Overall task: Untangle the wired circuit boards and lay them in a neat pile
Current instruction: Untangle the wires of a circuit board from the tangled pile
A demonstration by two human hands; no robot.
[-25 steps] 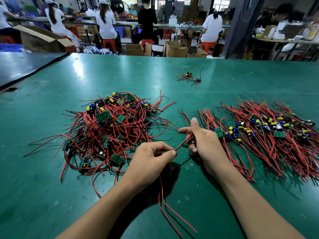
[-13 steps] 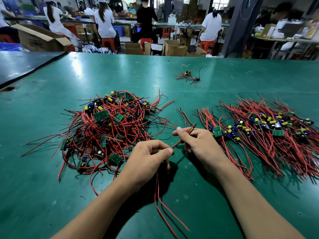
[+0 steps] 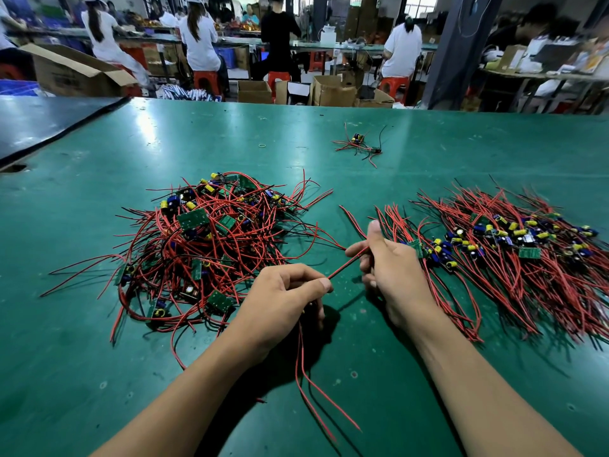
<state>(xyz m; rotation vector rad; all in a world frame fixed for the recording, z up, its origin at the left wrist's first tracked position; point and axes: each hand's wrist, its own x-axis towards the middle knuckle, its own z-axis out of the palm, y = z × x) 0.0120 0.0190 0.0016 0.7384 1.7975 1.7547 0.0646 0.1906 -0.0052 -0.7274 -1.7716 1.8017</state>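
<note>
Head view: I log my left hand (image 3: pixel 280 301) curled round one unit's leads, my right hand (image 3: pixel 392 272) pinching its red wire (image 3: pixel 347 263) taut between them, near centre, tangled heap (image 3: pixel 204 245) left, neat pile (image 3: pixel 514 255) right; light, limp, snag-prone, best gripped near the board.

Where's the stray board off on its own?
Head view: the stray board lies far back on the green table, beyond the gap between the left tangled pile and the right neat pile.

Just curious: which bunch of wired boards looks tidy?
The right pile: its wires lie side by side, unlike the knotted left heap and the small far clump.
</note>
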